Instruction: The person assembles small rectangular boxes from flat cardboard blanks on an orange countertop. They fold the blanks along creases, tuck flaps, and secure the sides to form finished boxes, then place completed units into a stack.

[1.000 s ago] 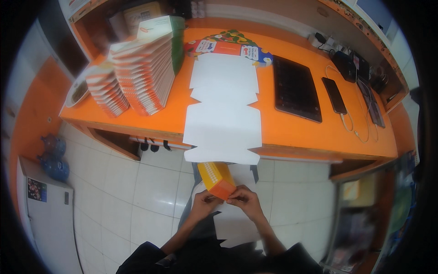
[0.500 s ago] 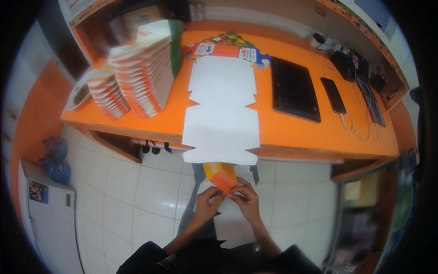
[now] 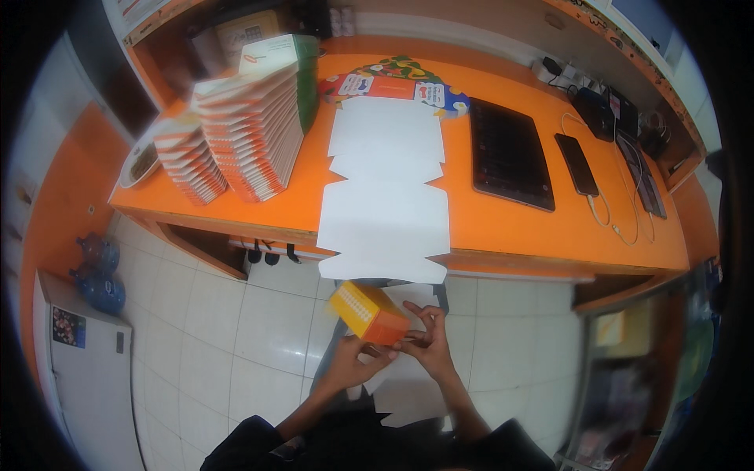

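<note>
Over my lap I hold a small yellow and orange carton (image 3: pixel 367 314), folded into a box shape and tilted, its orange side towards the lower right. My left hand (image 3: pixel 357 363) grips it from below at the near edge, thumb and fingers closed there. At the near right corner my right hand (image 3: pixel 428 345) pinches the orange end, with some fingers raised off it. A white die-cut cardboard sheet (image 3: pixel 385 220) lies on the desk, its near end sticking out past the edge. Below my hands, another white cardboard sheet (image 3: pixel 404 388) rests on my lap.
On the orange desk (image 3: pixel 503 235), tall stacks of folded cartons (image 3: pixel 247 133) stand at the left beside a dish (image 3: pixel 141 162). A dark tablet (image 3: pixel 510 155) and a phone (image 3: pixel 576 163) with a cable lie at the right. Colourful printed card (image 3: pixel 393 86) lies behind the white sheet.
The carton has turned and tipped to the left, so more of its yellow side shows. My right hand's fingers have lifted and spread more; my left hand has shifted slightly lower.
</note>
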### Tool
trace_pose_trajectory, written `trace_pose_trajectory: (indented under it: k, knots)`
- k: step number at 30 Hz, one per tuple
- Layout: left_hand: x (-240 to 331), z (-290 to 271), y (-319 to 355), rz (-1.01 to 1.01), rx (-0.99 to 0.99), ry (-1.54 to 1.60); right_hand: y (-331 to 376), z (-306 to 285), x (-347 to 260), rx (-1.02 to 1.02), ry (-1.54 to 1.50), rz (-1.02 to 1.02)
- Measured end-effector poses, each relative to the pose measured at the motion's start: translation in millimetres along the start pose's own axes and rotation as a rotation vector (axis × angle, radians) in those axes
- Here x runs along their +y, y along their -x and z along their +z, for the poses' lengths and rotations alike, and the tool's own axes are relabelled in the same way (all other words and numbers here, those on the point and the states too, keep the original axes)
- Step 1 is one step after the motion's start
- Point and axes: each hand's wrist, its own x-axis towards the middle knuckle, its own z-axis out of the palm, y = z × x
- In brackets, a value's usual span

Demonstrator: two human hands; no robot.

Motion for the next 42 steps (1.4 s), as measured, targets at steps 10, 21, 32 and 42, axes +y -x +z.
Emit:
trace_pose_trajectory:
  k: [10,21,32,42]
  knots:
    - [-0.3,14.0,-9.5,-0.155,0.221,0.112,6.5,11.4,3.2,-0.15,0.052,0.228]
    - [18.4,18.0,-19.4,0.226,-0.271,-0.543,0.4,10.3,29.4,0.407,-0.311,0.183]
    - [4.2,1.7,-13.6,0.174,-0.074,-0.44,-4.4,-3.8,2.5,0.25,-0.18,0.259]
    - [0.5,22.7,-9.1,-0.108,0.212,0.092,8.6,13.4,-2.7,0.021,-0.075,0.411]
